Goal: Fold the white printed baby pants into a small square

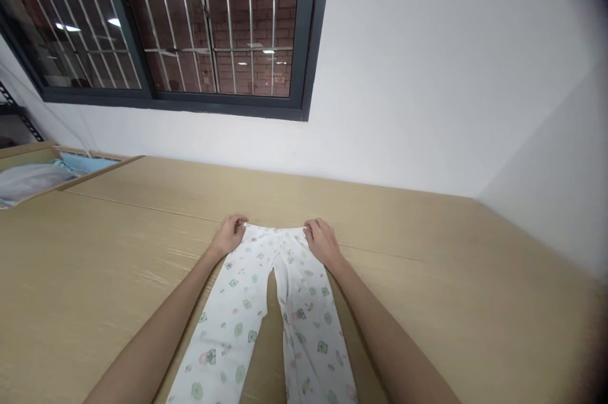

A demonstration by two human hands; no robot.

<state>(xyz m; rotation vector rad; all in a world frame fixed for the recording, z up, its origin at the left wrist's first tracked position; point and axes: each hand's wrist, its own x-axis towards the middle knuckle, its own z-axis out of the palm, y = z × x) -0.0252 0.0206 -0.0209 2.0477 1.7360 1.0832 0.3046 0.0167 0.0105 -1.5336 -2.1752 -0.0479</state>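
A pair of white trousers (247, 304) with a green and pink animal print lies flat on the tan table (408, 303). Its waistband faces away from me, and the two legs spread towards me, running out of the bottom of the view. My left hand (230, 234) grips the left corner of the waistband, fingers curled over the edge. At the right corner my right hand (322, 239) holds the waistband in the same way, with the fingers closed. Some folds show along the inner side of the right leg.
At the far left stands an open box (102, 171) with pale, bagged cloth in it. Behind the table rises a white wall (403, 75) with a dark-framed, barred window (228, 105). A seam crosses the table behind the trousers.
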